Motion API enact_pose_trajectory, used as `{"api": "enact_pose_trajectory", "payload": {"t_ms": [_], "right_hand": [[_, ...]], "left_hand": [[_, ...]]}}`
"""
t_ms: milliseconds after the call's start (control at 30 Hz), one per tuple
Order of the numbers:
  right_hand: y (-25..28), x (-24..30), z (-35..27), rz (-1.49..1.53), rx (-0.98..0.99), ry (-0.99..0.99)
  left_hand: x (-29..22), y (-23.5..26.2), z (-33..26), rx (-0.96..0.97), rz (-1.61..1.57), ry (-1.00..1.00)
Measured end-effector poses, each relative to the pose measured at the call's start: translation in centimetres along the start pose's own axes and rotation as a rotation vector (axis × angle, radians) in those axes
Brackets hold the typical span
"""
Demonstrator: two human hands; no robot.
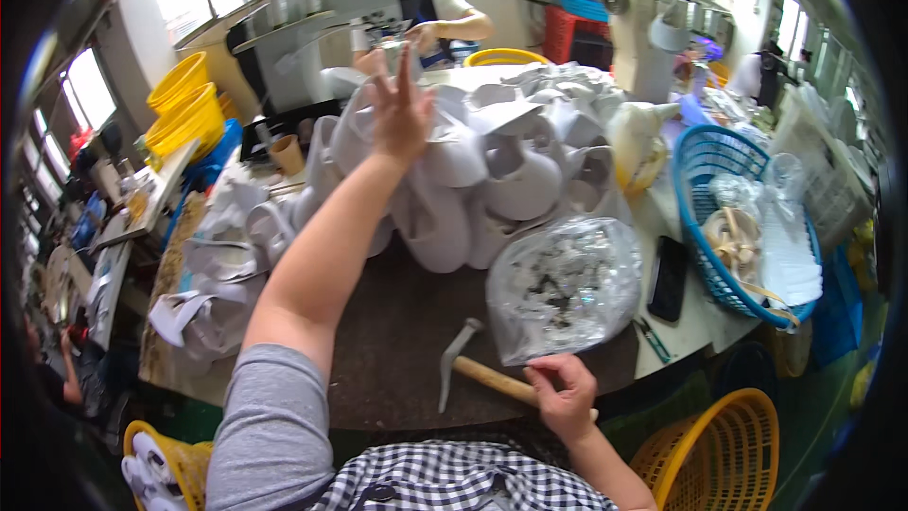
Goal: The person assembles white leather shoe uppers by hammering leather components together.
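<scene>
My left hand is stretched out over the far part of a heap of white shoe uppers, its fingers extended and apart. I cannot tell whether it touches the shoes behind it. Near the table's front edge my right hand is closed, thumb and forefinger pinched together. What the pinch holds, if anything, is too small to make out. Under this hand runs the wooden handle of a hammer, its metal head pointing left. Just beyond the fingers lies a clear plastic bag with small silvery and dark bits in it.
A black phone and a green-handled tool lie right of the bag. Beyond them stands a blue basket with wrapped items. More white uppers lie left. Yellow baskets flank me below. Across the table sits another person.
</scene>
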State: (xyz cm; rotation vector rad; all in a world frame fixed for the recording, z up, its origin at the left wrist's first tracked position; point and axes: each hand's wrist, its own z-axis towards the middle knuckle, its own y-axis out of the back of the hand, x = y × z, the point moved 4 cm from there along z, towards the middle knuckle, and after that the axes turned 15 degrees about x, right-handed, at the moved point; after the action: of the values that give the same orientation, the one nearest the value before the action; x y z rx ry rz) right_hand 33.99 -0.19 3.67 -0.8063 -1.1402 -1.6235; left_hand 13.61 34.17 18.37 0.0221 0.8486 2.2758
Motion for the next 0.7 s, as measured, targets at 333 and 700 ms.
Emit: {"api": "enact_pose_trajectory", "payload": {"t_ms": [333, 700], "right_hand": [[-0.2, -1.1, 0.2, 0.161, 0.001, -0.056], [0.3, -2.5, -0.6, 0.379, -0.048, -0.21]], "left_hand": [[4.5, -1.2, 1.9, 0.368, 0.181, 0.114], [-19.5, 10.9, -7.8, 0.674, -1.277, -0.393]]}}
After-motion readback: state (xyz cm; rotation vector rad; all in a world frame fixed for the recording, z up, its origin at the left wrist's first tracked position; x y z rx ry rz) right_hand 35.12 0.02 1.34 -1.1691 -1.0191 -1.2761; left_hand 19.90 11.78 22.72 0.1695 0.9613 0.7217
